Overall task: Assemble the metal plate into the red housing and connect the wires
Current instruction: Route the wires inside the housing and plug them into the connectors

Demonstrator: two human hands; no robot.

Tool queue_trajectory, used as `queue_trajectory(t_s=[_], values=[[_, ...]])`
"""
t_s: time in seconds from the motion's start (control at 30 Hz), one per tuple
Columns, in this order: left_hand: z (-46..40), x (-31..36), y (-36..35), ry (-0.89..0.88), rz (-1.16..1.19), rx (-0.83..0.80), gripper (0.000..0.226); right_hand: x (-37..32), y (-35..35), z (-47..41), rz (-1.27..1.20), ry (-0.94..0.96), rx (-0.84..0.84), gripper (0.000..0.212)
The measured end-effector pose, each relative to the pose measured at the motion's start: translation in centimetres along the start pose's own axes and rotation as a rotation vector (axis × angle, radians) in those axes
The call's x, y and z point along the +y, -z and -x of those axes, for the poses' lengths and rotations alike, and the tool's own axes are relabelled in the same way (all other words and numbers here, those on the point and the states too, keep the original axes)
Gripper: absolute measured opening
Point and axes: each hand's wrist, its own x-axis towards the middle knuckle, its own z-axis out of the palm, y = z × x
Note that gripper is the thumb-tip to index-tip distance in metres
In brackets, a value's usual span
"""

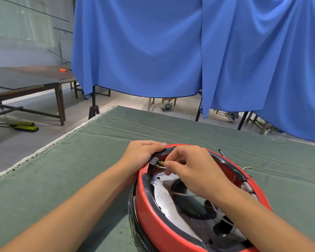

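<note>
I see the red housing at lower centre on the green surface, the metal plate lying inside it with loose wires. My left hand grips the far rim, fingers curled. My right hand pinches a brass terminal against a black connector. The frame cuts off the housing's near edge.

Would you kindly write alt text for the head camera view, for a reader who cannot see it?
A person's right hand pinches a brass wire terminal at a black connector inside the far rim of a round red housing, while the left hand grips that rim. The housing sits on a green cloth-covered table, a metal plate inside it; blue curtains hang behind.
</note>
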Motion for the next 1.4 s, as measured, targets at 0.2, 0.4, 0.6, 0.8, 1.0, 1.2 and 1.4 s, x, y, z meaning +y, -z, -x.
queue_trajectory(t_s=[0.2, 0.4, 0.6, 0.8, 1.0, 1.2, 1.4], values=[[-0.01, -0.03, -0.09, -0.009, 0.015, 0.015, 0.011, -0.15, 0.07, 0.17, 0.014, -0.002, -0.002, 0.018], [-0.01, -0.05, -0.05, -0.008, 0.016, 0.01, 0.01, -0.25, 0.19, 0.18, 0.036, -0.012, -0.013, 0.017], [0.0, -0.03, 0.02, -0.006, 0.012, 0.001, 0.011, -0.33, 0.04, 0.16, 0.04, 0.007, -0.004, 0.019], [-0.11, -0.18, 0.02, -0.005, 0.017, 0.01, 0.008, -0.4, -0.09, 0.11, 0.085, 0.028, 0.006, 0.017], [-0.22, -0.19, -0.02, -0.006, -0.001, 0.021, 0.007, -0.38, -0.18, 0.12, 0.155, 0.039, -0.011, 0.015], [-0.11, -0.15, 0.02, -0.002, 0.003, 0.013, 0.008, -0.33, -0.22, -0.15, 0.204, 0.045, -0.007, 0.011], [-0.06, -0.15, -0.05, -0.007, 0.011, 0.015, 0.008, -0.53, -0.39, -0.29, 0.235, 0.079, 0.023, 0.011]])
